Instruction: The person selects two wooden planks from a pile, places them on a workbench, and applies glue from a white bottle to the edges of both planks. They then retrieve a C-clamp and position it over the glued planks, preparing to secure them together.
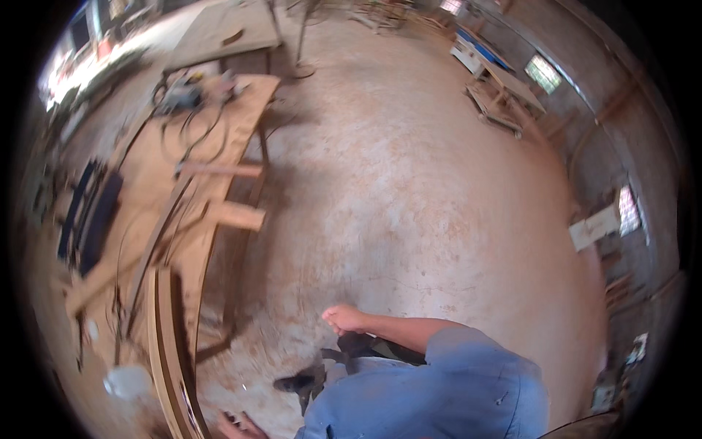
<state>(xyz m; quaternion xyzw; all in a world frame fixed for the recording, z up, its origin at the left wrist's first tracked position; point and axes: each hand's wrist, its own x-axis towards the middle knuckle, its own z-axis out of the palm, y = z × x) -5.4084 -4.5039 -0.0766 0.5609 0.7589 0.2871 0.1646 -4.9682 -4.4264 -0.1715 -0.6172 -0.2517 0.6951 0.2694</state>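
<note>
At the lower edge, my left hand is partly cut off, beside the near ends of long wooden boards. Its fingers look apart, with a dark patch between them that I cannot make out. My right hand is in front of my body, fingers curled into a loose fist. Nothing shows in it, and it hangs above the floor. The boards lie lengthwise along the near part of a wooden workbench on my left.
A power tool with a looping cable rests at the bench's far end. Wood pieces jut over its right edge. Another table stands behind. A white container is low left. A wooden stand is at the far right wall.
</note>
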